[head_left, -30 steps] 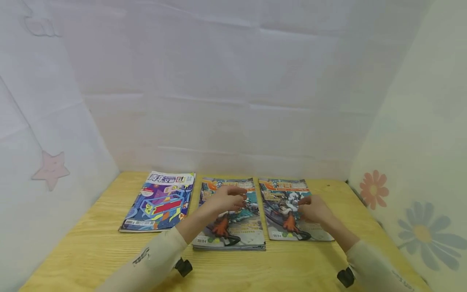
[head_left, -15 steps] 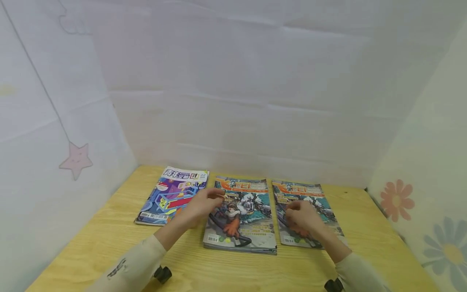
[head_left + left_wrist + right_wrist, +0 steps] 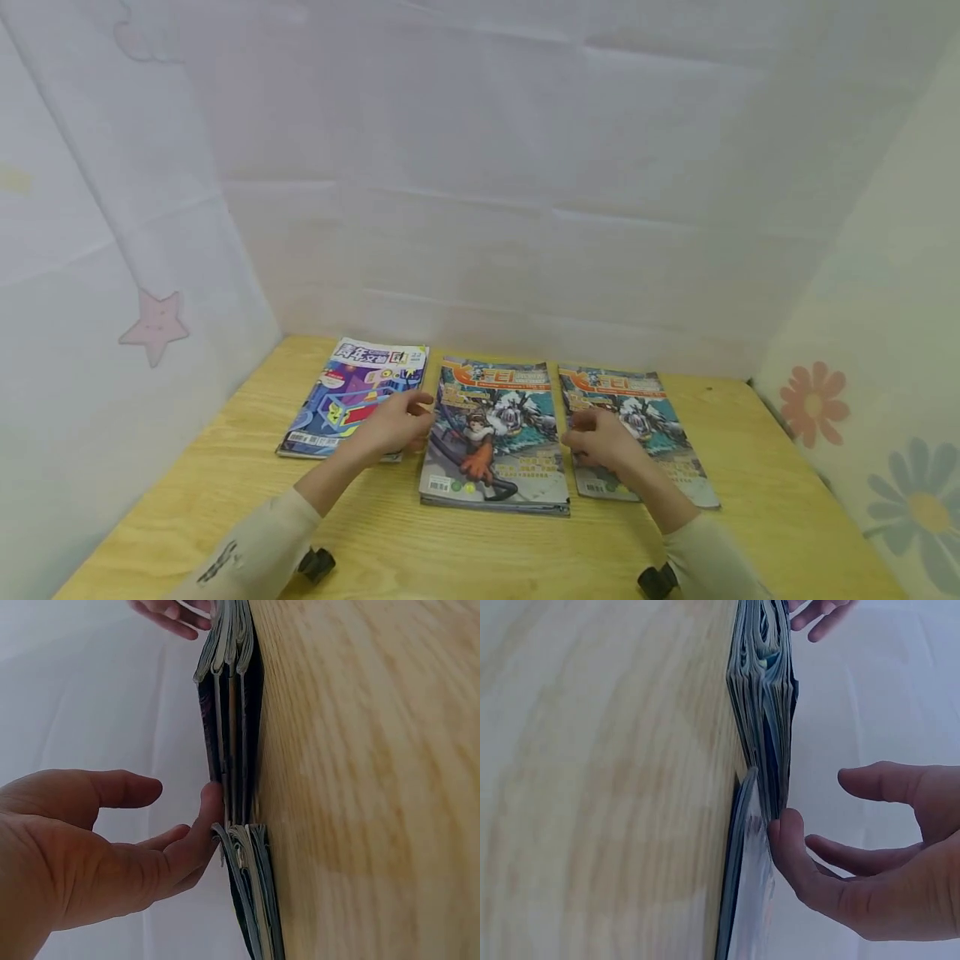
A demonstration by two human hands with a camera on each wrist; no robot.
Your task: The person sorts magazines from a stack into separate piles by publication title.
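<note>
Seen from the head view: three magazine lots flat in a row on wooden table (image 3: 187, 508), with middle stack (image 3: 495, 433) as landmark. Left of it, purple magazine pile (image 3: 352, 396); right of it, single matching magazine (image 3: 637, 429). Left hand (image 3: 393, 425) at middle stack's left edge, right hand (image 3: 603, 442) at its right edge. Only from left wrist view: thumb tip touching stack's side (image 3: 229, 742), fingers loosely spread, gripping nothing. Only from right wrist view: thumb pressed against stack's edge (image 3: 765, 697), other fingers relaxed and apart, clasping nothing; several layered issues visible. No containers seen
</note>
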